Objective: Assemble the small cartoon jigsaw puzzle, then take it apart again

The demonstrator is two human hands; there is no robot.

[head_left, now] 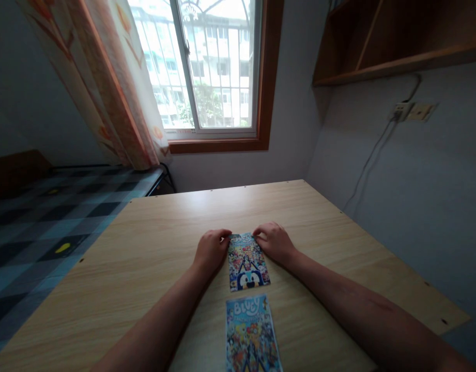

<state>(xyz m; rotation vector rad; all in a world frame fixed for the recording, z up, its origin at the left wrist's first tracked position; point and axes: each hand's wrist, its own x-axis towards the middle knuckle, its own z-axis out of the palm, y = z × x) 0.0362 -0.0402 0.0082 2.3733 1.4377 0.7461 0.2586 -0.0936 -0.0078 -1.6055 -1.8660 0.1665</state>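
Note:
A colourful picture card point(248, 261) with a blue cartoon dog's face at its lower end lies on the wooden table. At its upper left corner, the thumb and finger of my left hand point(212, 249) are closed in a pinch. My right hand point(274, 242) pinches the upper right corner in the same way. Nearer to me lies a second card point(253, 330) with "BLUEY" printed across its top and a crowd of cartoon figures below. The lower end of this card is cut off by the picture's edge. A narrow strip of table separates the two cards.
The pale wooden table point(160, 243) has small dark holes along its edges. A bed with a checked cover point(78, 222) stands on the left. Behind are a barred window point(222, 77) and a curtain point(94, 67). A shelf point(400, 64) and a wall socket point(401, 111) with a cable are at right.

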